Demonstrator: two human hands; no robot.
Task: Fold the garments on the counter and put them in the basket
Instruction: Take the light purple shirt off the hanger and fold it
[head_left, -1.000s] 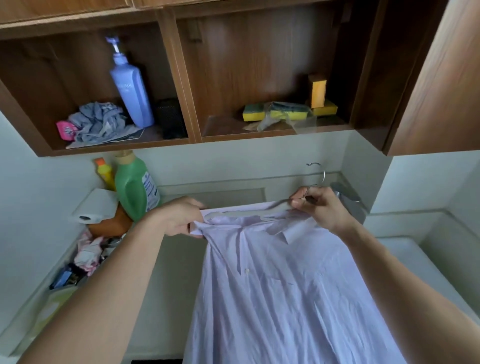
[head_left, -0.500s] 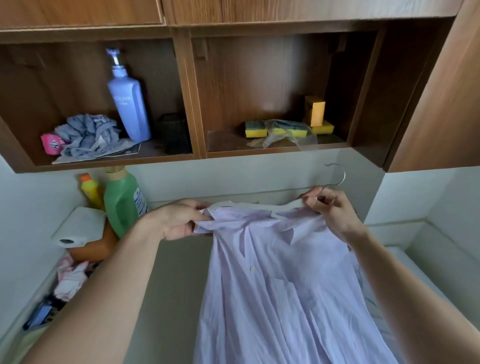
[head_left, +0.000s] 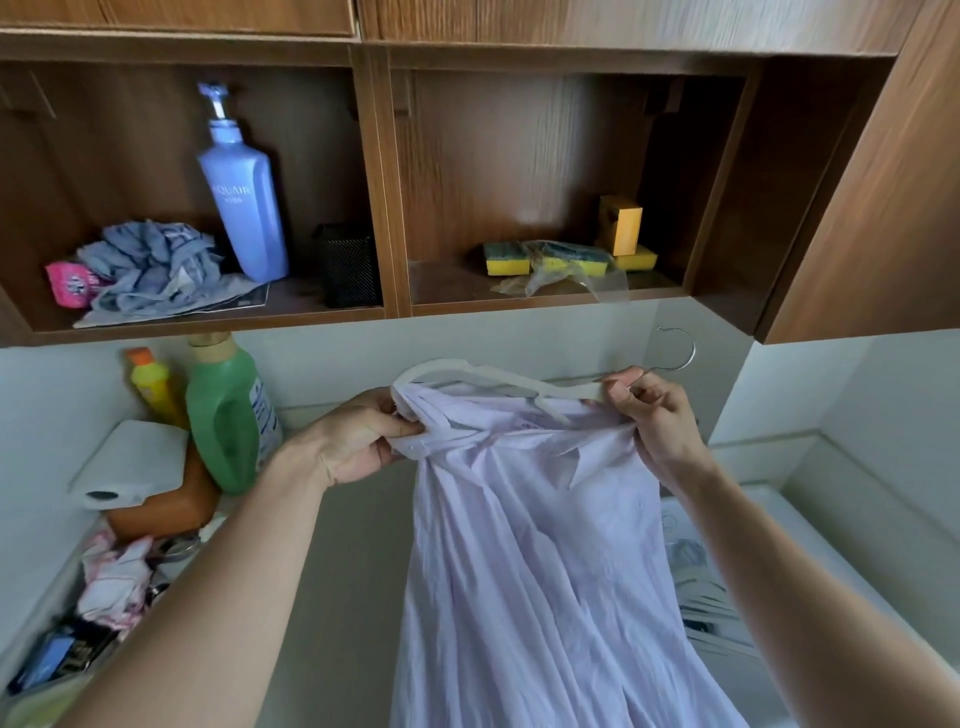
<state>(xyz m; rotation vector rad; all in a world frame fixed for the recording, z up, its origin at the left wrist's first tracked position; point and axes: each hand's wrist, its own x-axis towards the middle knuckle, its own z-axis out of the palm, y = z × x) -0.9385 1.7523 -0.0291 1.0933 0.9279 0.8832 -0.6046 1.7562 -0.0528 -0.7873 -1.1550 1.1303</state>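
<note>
Left hand (head_left: 363, 436) pinched the shirt (head_left: 524, 545) at its collar edge; right hand (head_left: 655, 415) gripped the hanger (head_left: 498, 375) neck and the shirt's shoulder. Shirt hung above the counter (head_left: 343, 571), hanger arm partly out of the collar.

Thin, matt cloth, finely creased, is seen in the lilac shirt (head_left: 540, 545) at the lower centre. The hanger (head_left: 498, 376) above it is finished in matt white, its material not to be told, while its hook (head_left: 693, 352) is of bright polished metal. Grained wood with a satin sheen is shown by the cabinet (head_left: 857, 208) across the top. Glossy plastic is found in the pump bottle (head_left: 244, 208) at upper left and the green bottle (head_left: 223, 415) below it. The roll (head_left: 130, 462) at left is of soft matt paper; the counter (head_left: 353, 571) is smooth and matt.
</note>
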